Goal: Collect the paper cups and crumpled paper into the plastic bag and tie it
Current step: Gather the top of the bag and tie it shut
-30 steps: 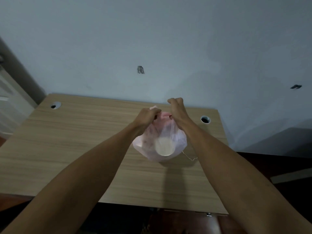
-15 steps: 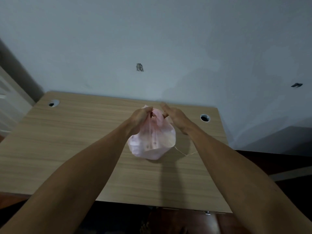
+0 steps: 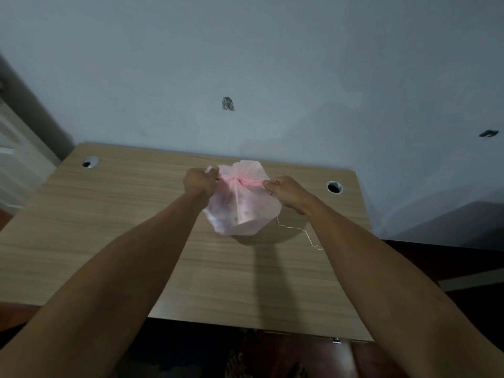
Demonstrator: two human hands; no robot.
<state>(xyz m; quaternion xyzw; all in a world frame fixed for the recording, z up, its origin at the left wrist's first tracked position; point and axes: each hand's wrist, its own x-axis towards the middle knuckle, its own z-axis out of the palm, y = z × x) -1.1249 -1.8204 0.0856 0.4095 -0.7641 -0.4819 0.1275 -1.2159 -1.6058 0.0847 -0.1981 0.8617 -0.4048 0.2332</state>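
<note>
Two hands, spread apart, each clamped on one twisted end of the bag's neck: left hand pinching the left tail, right hand pinching the right one, a tight knot between them. One plastic bag, thin pink translucent film, bulging and faceted, held just over the wooden table. Contents only pale blurs, can't count them. One thin kinked string on the laminate beside it. Two round cable grommets at the back corners.

Left hand and right hand, formerly together, now apart, stretching the plastic bag ends sideways.
</note>
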